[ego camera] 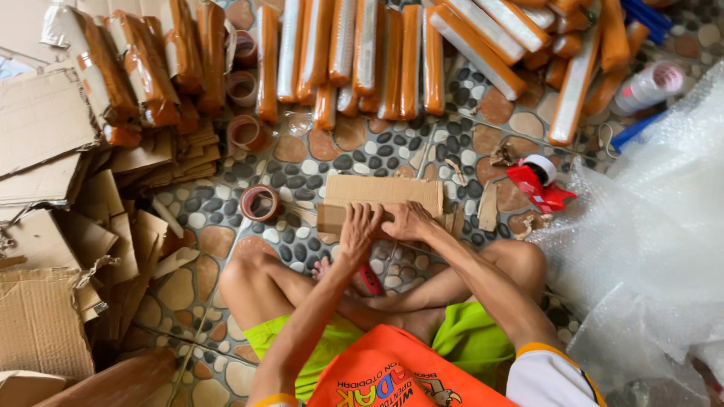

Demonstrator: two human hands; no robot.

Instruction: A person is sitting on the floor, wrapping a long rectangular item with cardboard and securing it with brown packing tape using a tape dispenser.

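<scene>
Both hands [385, 226] press flat on cardboard pkg [381, 197], contents hidden.

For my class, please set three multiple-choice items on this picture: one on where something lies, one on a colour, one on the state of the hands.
1. Where does the red tape dispenser lie?
A. right of the cardboard piece
B. on the person's lap
C. on top of the cardboard stack

2. What colour are the person's shorts?
A. blue
B. bright green
C. black

3. What are the left hand and right hand doing?
A. hanging in the air
B. holding scissors
C. pressing flat on the cardboard piece

Answers: 1 A, it sits on the pebble floor beside the bubble wrap; 2 B, green cloth shows over both thighs; 3 C, both palms lie on the folded cardboard.
</scene>
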